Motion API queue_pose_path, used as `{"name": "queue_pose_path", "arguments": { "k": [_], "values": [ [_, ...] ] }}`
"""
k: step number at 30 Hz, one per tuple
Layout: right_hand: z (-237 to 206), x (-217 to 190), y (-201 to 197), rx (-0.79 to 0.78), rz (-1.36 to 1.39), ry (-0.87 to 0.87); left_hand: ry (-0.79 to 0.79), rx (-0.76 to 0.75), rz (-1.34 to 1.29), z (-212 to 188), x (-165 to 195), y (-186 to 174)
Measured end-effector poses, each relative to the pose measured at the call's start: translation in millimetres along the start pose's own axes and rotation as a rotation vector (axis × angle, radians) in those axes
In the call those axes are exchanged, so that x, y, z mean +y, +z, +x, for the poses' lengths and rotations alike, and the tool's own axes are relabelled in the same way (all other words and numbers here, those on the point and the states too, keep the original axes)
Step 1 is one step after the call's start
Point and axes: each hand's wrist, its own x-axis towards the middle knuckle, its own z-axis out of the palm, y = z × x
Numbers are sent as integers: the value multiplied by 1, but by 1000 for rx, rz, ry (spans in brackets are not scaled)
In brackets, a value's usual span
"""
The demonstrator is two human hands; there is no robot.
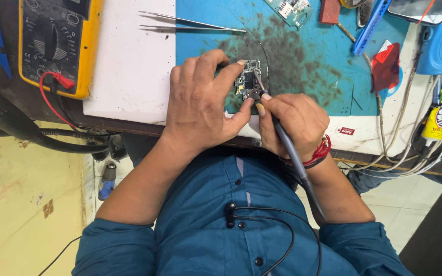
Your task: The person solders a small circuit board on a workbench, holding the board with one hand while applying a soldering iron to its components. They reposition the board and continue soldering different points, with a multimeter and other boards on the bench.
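A small dark circuit board (247, 76) lies on a stained blue work mat (308, 61). My left hand (200, 102) pinches the board between thumb and forefinger and holds it steady. My right hand (295, 120), with a red thread band at the wrist, grips a slim grey soldering iron (288, 148) like a pen. Its tip touches the board's lower right part. The iron's cord runs back past my right forearm.
A yellow multimeter (57, 43) with a red lead sits at the far left. Metal tweezers (190, 21) lie on the white bench top (129, 71). Another small board (292, 9), a red plastic piece (384, 66), a glue tube (441, 117) and several cables (400, 153) crowd the right.
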Motion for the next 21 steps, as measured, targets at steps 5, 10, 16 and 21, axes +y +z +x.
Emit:
{"name": "queue_pose_path", "arguments": {
  "k": [5, 10, 16, 21],
  "values": [
    [-2, 1, -2, 63, 52, 44, 4, 4, 13, 0, 0, 1],
    [-3, 0, -1, 53, 61, 62, 3, 5, 22, -1, 0, 1],
    [-1, 0, -1, 49, 61, 61, 1, 2, 18, -1, 0, 1],
    [-1, 0, -1, 51, 68, 57, 2, 2, 20, -1, -1, 1]
  ]
}}
